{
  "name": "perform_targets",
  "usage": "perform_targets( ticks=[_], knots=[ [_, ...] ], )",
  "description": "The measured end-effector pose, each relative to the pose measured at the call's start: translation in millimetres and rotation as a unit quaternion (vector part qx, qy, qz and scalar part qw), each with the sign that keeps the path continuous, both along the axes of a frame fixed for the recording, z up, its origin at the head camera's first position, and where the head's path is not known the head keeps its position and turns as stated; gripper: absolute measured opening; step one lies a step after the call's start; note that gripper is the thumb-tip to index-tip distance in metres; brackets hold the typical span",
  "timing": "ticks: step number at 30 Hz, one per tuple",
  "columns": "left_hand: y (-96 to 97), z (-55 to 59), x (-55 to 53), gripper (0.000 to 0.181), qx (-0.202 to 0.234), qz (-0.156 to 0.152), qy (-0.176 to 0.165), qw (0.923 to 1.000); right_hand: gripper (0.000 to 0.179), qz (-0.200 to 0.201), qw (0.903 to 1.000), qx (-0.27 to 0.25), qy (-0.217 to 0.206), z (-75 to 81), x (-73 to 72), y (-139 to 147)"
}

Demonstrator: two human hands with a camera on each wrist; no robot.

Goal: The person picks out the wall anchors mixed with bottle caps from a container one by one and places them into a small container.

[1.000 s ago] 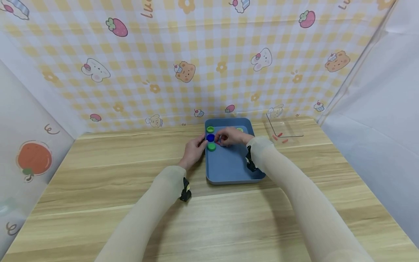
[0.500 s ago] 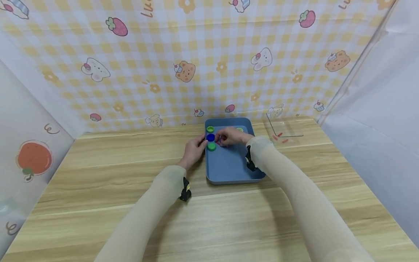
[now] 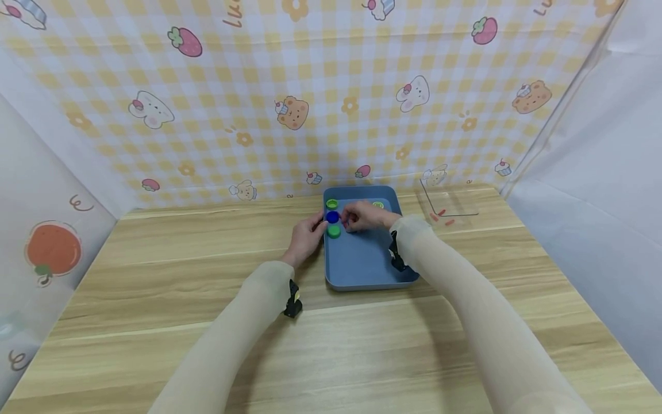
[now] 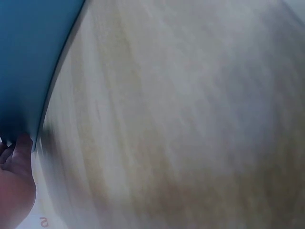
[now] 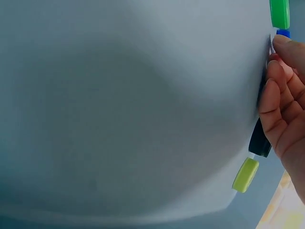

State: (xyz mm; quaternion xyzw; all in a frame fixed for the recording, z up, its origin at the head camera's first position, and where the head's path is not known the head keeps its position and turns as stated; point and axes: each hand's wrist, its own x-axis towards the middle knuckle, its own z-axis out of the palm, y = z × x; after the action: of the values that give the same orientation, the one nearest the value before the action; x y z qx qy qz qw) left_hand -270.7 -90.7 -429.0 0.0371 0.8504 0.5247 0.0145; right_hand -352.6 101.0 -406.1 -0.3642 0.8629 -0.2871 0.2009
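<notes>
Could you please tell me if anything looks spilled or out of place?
Perhaps the red pieces: they lie at scattered angles by a corner of the clear container; whether inside or outside, I cannot tell.

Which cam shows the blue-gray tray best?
Head: nearly the whole tray is in frame, despite the right hand covering some. Left wrist catches just a cropped part at the upper left; right wrist shows mostly its floor, cut off.

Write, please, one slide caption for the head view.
Left hand at the edge of a blue-gray tray, right hand inside near a blue cap.
</notes>
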Motion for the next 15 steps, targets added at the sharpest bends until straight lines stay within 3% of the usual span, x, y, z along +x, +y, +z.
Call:
perform_targets(
  ticks=[5,11,15],
  knots=[
    [0.3,-0.2,-0.7,0.045,-0.002,-0.001,-0.001,1.0,0.018,-0.013,0.9999,-0.006,0.008,4.2,1.4,5],
    [0.5,-0.2,0.0,0.044,0.0,0.001,-0.003,1.0,0.017,-0.036,0.9978,-0.013,0.055,13.7,4.5,12],
    [0.9,-0.2,0.5,0.044,-0.003,0.0,-0.001,1.0,0.016,-0.055,0.9938,-0.044,0.086,19.9,6.3,18]
  ],
)
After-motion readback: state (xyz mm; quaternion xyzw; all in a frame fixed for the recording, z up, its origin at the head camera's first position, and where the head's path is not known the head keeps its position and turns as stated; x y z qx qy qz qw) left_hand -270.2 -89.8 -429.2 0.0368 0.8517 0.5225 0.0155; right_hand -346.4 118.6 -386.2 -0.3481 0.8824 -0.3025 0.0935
